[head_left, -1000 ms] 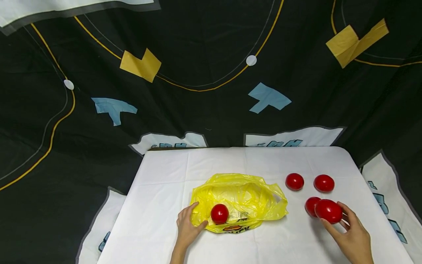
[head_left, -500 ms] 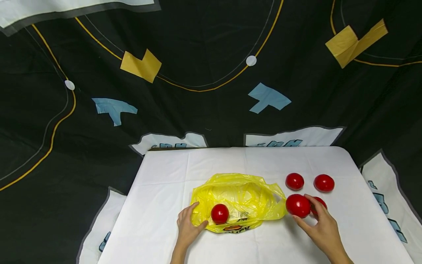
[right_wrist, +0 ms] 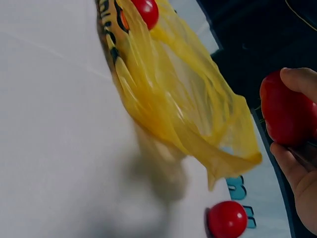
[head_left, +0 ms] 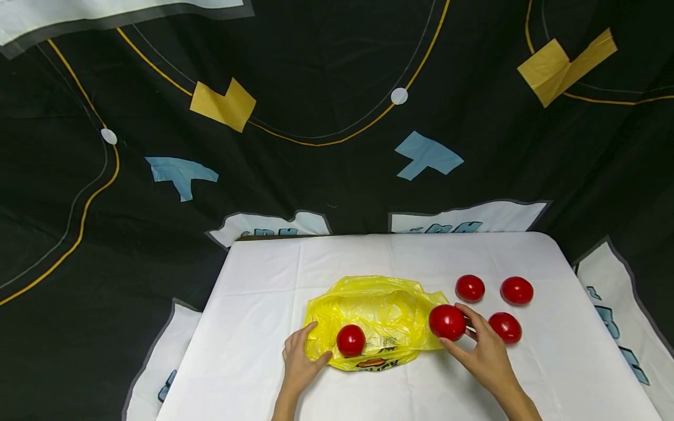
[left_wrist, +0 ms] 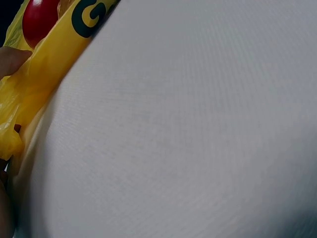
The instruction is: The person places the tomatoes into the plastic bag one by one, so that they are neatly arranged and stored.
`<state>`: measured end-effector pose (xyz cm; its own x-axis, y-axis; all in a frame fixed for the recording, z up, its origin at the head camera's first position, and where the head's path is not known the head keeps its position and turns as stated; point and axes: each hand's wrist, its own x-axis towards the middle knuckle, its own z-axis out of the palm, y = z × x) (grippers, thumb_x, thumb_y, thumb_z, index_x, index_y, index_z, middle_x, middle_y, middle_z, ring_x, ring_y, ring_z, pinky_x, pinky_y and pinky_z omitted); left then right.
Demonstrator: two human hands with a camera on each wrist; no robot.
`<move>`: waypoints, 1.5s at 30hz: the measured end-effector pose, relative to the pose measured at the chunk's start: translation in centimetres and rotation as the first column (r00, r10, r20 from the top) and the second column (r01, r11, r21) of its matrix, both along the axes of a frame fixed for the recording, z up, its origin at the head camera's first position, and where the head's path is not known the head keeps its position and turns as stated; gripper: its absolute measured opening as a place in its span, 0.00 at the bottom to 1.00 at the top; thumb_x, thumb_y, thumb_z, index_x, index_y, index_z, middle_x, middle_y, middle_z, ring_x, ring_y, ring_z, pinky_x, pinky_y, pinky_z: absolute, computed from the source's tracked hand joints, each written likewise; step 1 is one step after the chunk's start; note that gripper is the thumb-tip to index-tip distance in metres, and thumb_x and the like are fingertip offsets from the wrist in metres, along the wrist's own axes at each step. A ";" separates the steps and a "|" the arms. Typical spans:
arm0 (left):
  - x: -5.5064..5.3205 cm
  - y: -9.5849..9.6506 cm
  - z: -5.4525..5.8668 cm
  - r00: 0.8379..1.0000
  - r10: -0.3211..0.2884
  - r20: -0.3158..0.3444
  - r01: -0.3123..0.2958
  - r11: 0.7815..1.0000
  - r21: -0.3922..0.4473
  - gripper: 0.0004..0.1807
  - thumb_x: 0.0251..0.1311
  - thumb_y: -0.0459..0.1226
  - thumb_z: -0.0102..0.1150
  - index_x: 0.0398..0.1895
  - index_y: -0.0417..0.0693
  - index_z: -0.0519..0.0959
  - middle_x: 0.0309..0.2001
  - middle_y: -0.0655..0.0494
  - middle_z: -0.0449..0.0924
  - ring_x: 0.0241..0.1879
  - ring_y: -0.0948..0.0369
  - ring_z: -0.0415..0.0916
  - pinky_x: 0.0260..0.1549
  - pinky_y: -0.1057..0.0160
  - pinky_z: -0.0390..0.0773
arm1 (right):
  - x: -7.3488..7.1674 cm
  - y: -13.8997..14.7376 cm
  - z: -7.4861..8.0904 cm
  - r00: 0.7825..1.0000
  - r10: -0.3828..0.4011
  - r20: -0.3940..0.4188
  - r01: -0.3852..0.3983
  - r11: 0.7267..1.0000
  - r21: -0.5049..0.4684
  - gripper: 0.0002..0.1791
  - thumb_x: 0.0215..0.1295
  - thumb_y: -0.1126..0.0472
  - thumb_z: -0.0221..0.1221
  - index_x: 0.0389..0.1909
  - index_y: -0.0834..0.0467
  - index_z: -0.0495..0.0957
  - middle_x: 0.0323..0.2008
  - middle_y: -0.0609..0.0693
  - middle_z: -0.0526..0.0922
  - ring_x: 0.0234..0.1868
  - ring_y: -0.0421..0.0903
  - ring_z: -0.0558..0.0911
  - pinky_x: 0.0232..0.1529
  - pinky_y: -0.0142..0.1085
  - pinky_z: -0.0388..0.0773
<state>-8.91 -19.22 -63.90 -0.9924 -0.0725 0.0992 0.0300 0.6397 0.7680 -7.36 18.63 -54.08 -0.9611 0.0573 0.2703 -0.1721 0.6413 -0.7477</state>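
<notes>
A yellow plastic bag (head_left: 387, 310) lies with its mouth spread on the white table. My left hand (head_left: 304, 359) grips the bag's left edge, thumb at the near rim; in the left wrist view the thumb (left_wrist: 14, 60) overlaps the rim. One tomato (head_left: 350, 341) sits in the bag's left part. My right hand (head_left: 484, 354) holds another red tomato (head_left: 447, 322) between thumb and fingers, over the bag's right end. In the right wrist view this tomato (right_wrist: 286, 111) is beside the bag's opening (right_wrist: 198, 89).
To the right on the white table (head_left: 258, 351) are a back-left tomato (head_left: 470, 288), a back-right tomato (head_left: 516, 290) and a nearer tomato (head_left: 505, 328). A black cloth (head_left: 326, 187) with taped shapes hangs behind the table.
My right hand has carried its tomato leftward from the group to the bag's right end, uncovering the nearer tomato on the table. My left hand and the bag have stayed put.
</notes>
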 end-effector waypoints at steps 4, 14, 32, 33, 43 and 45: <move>0.1 0.1 0.1 1.000 0.002 0.001 -0.002 1.000 0.007 0.40 0.40 0.47 0.73 0.62 0.58 0.69 0.57 0.50 0.68 0.60 0.49 0.54 0.58 0.43 0.47 | -0.4 -1.1 -0.7 0.999 0.040 0.021 -0.039 0.999 -0.026 0.43 0.43 0.57 0.75 0.62 0.58 0.67 0.56 0.55 0.75 0.48 0.50 0.78 0.43 0.43 0.80; 0.2 0.1 -0.1 1.000 -0.006 -0.004 0.006 1.000 0.019 0.41 0.40 0.47 0.73 0.63 0.58 0.69 0.57 0.51 0.68 0.61 0.49 0.53 0.58 0.42 0.46 | -0.9 -3.5 -2.2 0.992 0.111 0.064 -0.105 0.989 -0.100 0.43 0.41 0.61 0.76 0.62 0.59 0.67 0.56 0.57 0.74 0.50 0.53 0.78 0.45 0.40 0.79; 0.1 0.1 0.1 1.000 -0.002 0.004 0.002 1.000 0.009 0.40 0.40 0.47 0.73 0.62 0.58 0.69 0.57 0.51 0.68 0.61 0.49 0.54 0.58 0.43 0.47 | -1.2 -5.4 -3.0 0.982 0.144 0.120 -0.125 0.980 -0.155 0.42 0.41 0.59 0.76 0.61 0.58 0.69 0.57 0.57 0.73 0.53 0.54 0.78 0.47 0.39 0.78; 0.1 0.0 0.1 1.000 -0.004 0.004 0.004 1.000 0.009 0.40 0.40 0.47 0.73 0.62 0.58 0.69 0.57 0.51 0.68 0.61 0.49 0.54 0.58 0.43 0.47 | -1.2 -5.5 -3.0 0.981 0.146 0.124 -0.125 0.979 -0.161 0.42 0.41 0.59 0.76 0.61 0.58 0.69 0.57 0.56 0.74 0.52 0.53 0.78 0.46 0.38 0.78; 0.0 -0.1 -0.1 1.000 -0.005 0.001 0.005 1.000 0.003 0.40 0.41 0.49 0.72 0.62 0.58 0.69 0.57 0.50 0.68 0.60 0.49 0.53 0.58 0.42 0.47 | -1.4 -6.5 -3.6 0.974 0.150 0.169 -0.128 0.982 -0.137 0.42 0.42 0.58 0.76 0.61 0.56 0.69 0.58 0.55 0.74 0.53 0.51 0.77 0.48 0.39 0.78; 0.0 -0.1 0.0 1.000 -0.005 0.001 0.005 1.000 0.005 0.40 0.41 0.49 0.72 0.62 0.58 0.69 0.57 0.51 0.68 0.60 0.49 0.53 0.58 0.42 0.46 | -1.5 -6.8 -3.8 0.972 0.160 0.171 -0.136 0.980 -0.145 0.42 0.42 0.59 0.76 0.61 0.57 0.69 0.57 0.54 0.74 0.53 0.51 0.77 0.48 0.38 0.78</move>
<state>-8.88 -19.28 -63.90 -0.9928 -0.0682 0.0981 0.0325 0.6358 0.7712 -8.82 11.83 -57.85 -0.9937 -0.0656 0.0907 -0.1115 0.5127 -0.8513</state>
